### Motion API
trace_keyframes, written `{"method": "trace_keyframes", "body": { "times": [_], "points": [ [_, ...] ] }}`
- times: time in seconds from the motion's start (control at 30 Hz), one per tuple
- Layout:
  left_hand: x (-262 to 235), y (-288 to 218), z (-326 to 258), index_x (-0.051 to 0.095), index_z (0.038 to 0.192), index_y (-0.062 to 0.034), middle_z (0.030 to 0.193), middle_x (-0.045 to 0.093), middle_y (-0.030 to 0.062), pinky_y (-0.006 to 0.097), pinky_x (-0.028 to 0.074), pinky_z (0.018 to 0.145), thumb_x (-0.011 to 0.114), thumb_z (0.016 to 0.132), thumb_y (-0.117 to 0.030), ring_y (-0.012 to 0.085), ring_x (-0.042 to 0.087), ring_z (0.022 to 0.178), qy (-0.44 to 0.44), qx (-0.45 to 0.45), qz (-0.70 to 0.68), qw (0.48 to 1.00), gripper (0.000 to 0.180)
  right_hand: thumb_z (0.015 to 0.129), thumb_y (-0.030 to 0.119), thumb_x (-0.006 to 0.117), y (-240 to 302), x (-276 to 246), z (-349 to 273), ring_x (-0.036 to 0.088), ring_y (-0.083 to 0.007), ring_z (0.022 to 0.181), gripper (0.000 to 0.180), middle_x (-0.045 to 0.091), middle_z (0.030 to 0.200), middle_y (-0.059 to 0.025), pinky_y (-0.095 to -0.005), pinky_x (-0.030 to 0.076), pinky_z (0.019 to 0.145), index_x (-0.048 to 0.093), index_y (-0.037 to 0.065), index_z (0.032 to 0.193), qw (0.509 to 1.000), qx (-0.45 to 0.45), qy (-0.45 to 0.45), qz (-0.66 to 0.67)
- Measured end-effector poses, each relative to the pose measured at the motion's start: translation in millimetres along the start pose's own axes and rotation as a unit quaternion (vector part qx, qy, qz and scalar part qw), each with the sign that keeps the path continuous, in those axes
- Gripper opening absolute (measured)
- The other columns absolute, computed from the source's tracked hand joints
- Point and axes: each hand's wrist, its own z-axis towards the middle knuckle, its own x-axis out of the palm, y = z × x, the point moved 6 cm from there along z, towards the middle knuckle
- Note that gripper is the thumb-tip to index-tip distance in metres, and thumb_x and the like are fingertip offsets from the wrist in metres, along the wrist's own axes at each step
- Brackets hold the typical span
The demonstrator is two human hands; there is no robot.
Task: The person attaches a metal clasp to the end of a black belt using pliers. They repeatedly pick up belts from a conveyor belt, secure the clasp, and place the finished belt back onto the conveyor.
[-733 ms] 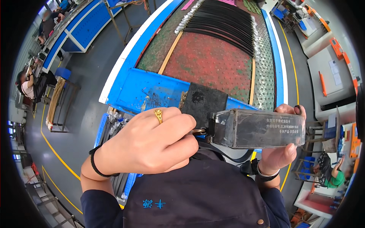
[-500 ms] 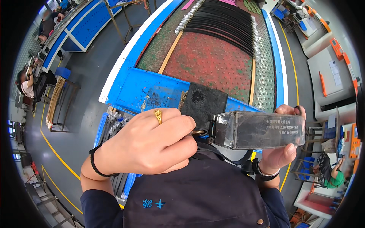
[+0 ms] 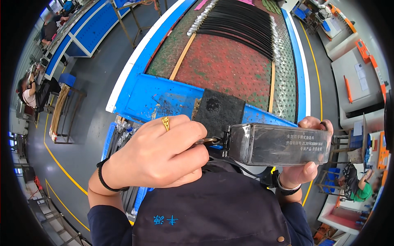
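Note:
My right hand [image 3: 299,174] grips a clear, dark-tinted plastic box [image 3: 279,143] with pale print, its fingers behind and its thumb at the lower edge. A black hinged or clamped fitting [image 3: 226,141] sits at the box's left end. My left hand [image 3: 164,151] is closed, with a gold ring on one finger. From its fingertips a brass-coloured metal piece [image 3: 211,141] reaches toward that fitting; the rest of the piece is hidden inside the hand. Just beyond both hands lies a black stained pad [image 3: 219,110] on the blue bench edge.
On the blue-framed bench [image 3: 160,98], a row of long black rods [image 3: 238,28] with plastic-wrapped ends rests across wooden strips on a red-green studded mat [image 3: 221,65]. A blue crate [image 3: 108,141] of wrapped rods stands at my left. Other people work at benches on both sides.
My left hand has drawn slightly left, showing more of the brass-coloured piece. The box has shifted and tilted a little in my right hand, its right end now lower.

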Motion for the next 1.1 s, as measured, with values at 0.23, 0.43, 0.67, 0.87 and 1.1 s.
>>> {"method": "trace_keyframes", "body": {
  "times": [0.23, 0.43, 0.67, 0.87, 1.1],
  "points": [
    [-6, 0, 2, 0.053, 0.062, -0.0040, 0.080, 0.054, 0.0090, 0.026, 0.038, 0.044, 0.064, 0.049, -0.006, 0.0180, 0.047, 0.054, -0.023, 0.021, 0.014, 0.999, 0.017, 0.062, 0.049, 0.067, -4, -19, 3, 0.050, -0.0212, 0.093, 0.084, 0.049, 0.105, -0.0160, -0.0318, 0.043, 0.080, 0.036, 0.005, 0.126, 0.993, 0.029, -0.093, 0.060],
    [-4, -3, 5, 0.054, 0.062, -0.0037, 0.078, 0.055, 0.0091, 0.026, 0.037, 0.044, 0.065, 0.052, -0.008, 0.0172, 0.046, 0.053, -0.033, 0.083, 0.028, 0.996, 0.015, 0.066, 0.037, 0.067, -6, -5, 9, 0.050, -0.0210, 0.096, 0.076, 0.042, 0.108, -0.0145, -0.0329, 0.050, 0.079, 0.031, 0.006, 0.125, 0.988, 0.058, -0.027, 0.137],
    [-2, -6, 6, 0.055, 0.061, -0.0044, 0.076, 0.054, 0.0087, 0.026, 0.036, 0.044, 0.065, 0.054, -0.010, 0.0171, 0.047, 0.053, -0.025, 0.109, 0.026, 0.993, 0.013, 0.054, 0.048, 0.072, -6, 2, 11, 0.052, -0.0243, 0.094, 0.093, 0.053, 0.099, -0.0187, -0.0342, 0.043, 0.080, 0.035, 0.001, 0.125, 0.990, 0.105, -0.070, 0.068],
    [-1, -5, 6, 0.054, 0.060, -0.0045, 0.075, 0.054, 0.0081, 0.026, 0.036, 0.045, 0.064, 0.052, -0.010, 0.0170, 0.047, 0.054, -0.017, 0.118, 0.030, 0.992, 0.014, 0.054, 0.047, 0.072, -8, 5, 14, 0.053, -0.0252, 0.093, 0.091, 0.053, 0.098, -0.0186, -0.0342, 0.043, 0.081, 0.038, 0.001, 0.124, 0.989, 0.108, -0.055, 0.084],
    [-2, -3, 2, 0.055, 0.061, -0.0051, 0.077, 0.054, 0.0073, 0.027, 0.039, 0.047, 0.065, 0.053, -0.010, 0.0182, 0.049, 0.057, -0.027, 0.089, 0.027, 0.995, 0.014, 0.054, 0.047, 0.073, -11, -12, 12, 0.052, -0.0227, 0.091, 0.089, 0.052, 0.100, -0.0166, -0.0332, 0.043, 0.080, 0.038, 0.005, 0.125, 0.990, 0.091, -0.078, 0.076]
  ]
}}
